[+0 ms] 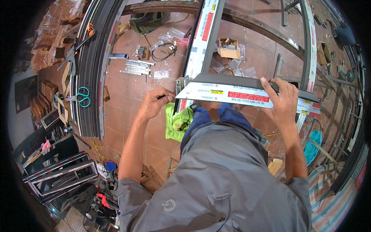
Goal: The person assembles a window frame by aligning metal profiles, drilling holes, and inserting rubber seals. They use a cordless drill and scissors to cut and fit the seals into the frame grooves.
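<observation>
Across the front of my body lies a short dark grey aluminium profile (224,89) with mitred ends and printed white protective film. My right hand (281,99) grips it near its right end, thumb and fingers over its upper edge. At its left end a small silver corner bracket (180,85) shows, close to a long upright profile (196,50). My left hand (156,102) is closed in a pinch just left of that bracket. Whatever is between its fingertips is too small to make out. Another long profile (310,42) runs away from me on the right.
Bundled dark profiles (92,65) stand at left, with teal-handled scissors (84,97) on them. A lime-green bag (174,125) lies by my legs. A small cardboard box (228,49) and stacked metal strips (136,67) sit on the tiled floor. A brown beam (259,26) crosses behind.
</observation>
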`<state>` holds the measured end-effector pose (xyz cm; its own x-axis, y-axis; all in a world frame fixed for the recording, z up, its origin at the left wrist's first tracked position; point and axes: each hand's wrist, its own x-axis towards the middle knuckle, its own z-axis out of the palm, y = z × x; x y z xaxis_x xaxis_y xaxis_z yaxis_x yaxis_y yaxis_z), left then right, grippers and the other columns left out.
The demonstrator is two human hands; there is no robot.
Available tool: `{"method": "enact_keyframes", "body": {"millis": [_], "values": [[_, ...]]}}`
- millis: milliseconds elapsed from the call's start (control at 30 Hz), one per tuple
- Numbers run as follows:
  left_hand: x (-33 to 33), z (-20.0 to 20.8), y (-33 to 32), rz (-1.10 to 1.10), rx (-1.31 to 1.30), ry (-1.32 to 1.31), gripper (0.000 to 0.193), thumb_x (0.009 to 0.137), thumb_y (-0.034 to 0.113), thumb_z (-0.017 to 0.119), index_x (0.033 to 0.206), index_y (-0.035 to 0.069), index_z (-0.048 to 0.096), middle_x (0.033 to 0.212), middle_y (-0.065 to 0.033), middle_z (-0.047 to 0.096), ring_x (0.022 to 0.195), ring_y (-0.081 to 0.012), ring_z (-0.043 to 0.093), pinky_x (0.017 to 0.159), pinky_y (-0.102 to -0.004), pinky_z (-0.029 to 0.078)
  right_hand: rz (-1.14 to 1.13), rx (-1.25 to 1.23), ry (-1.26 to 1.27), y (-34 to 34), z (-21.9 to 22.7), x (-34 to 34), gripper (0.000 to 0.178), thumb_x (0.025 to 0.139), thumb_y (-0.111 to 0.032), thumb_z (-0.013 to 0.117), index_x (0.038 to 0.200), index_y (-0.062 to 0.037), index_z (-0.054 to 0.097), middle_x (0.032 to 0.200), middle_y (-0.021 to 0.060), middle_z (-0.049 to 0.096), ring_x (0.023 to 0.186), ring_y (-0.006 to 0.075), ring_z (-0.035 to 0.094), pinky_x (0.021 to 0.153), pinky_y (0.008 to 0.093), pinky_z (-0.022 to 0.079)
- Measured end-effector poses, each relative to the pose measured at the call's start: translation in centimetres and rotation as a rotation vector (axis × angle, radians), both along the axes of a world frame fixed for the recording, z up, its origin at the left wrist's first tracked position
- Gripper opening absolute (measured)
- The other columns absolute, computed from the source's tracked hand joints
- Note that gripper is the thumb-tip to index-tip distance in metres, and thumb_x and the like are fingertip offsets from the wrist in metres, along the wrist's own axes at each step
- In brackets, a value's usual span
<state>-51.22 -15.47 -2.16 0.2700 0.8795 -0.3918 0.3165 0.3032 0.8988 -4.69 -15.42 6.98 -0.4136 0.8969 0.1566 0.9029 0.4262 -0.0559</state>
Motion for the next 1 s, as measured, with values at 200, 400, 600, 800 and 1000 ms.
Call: {"method": "enact_keyframes", "body": {"millis": [200, 400, 600, 800, 1000], "values": [[-0.7, -0.6, -0.8, 0.066, -0.174, -0.045, 0.010, 0.099, 0.003, 0.066, 0.104, -0.003, 0.072, 0.095, 0.0004, 0.069, 0.089, -0.0085, 0.058, 0.081, -0.0269, 0.049, 0.041, 0.079, 0.004, 0.5, 1.6, -1.2, 0.086, 0.068, -0.035, 0.093, 0.148, -0.0325, 0.062, 0.128, 0.0109, 0.060, 0.121, 0.0305, 0.057, 0.107, 0.0482, 0.040], [0.2, 1.7, 0.1, 0.042, -0.171, 0.014, 0.008, 0.096, 0.001, 0.065, 0.100, -0.003, 0.070, 0.090, 0.0017, 0.065, 0.087, -0.0076, 0.056, 0.079, -0.0262, 0.047, 0.056, 0.060, -0.012, 1.0, 2.1, -1.3, 0.087, 0.067, -0.034, 0.093, 0.149, -0.0321, 0.062, 0.127, 0.0097, 0.060, 0.121, 0.0291, 0.057, 0.107, 0.0475, 0.039], [0.1, -0.1, -0.3, -0.020, -0.028, 0.164, 0.010, 0.093, 0.005, 0.078, 0.095, -0.001, 0.070, 0.089, -0.0025, 0.070, 0.081, -0.0084, 0.060, 0.072, -0.0271, 0.050, 0.074, 0.046, -0.001, 1.4, 1.8, -1.4, 0.087, 0.067, -0.034, 0.093, 0.149, -0.0314, 0.062, 0.126, 0.0101, 0.060, 0.119, 0.0290, 0.057, 0.105, 0.0462, 0.039], [0.9, -1.1, -0.6, 0.201, -0.131, -0.155, 0.015, 0.092, 0.008, 0.082, 0.089, 0.000, 0.069, 0.085, -0.0024, 0.069, 0.078, -0.0107, 0.061, 0.069, -0.0278, 0.049, 0.056, -0.003, 0.018, 2.0, 0.8, -1.2, 0.092, 0.065, -0.036, 0.094, 0.150, -0.0287, 0.061, 0.124, 0.0120, 0.061, 0.117, 0.0311, 0.058, 0.103, 0.0473, 0.040], [-1.4, -2.5, -1.1, 0.166, -0.065, -0.167, 0.019, 0.091, 0.015, 0.082, 0.085, 0.003, 0.069, 0.082, -0.0010, 0.065, 0.075, -0.0101, 0.057, 0.069, -0.0282, 0.047, 0.080, -0.072, 0.046, 2.7, 0.3, -0.8, 0.101, 0.057, -0.033, 0.097, 0.152, -0.0241, 0.060, 0.125, 0.0133, 0.062, 0.115, 0.0337, 0.058, 0.101, 0.0489, 0.041]]}}
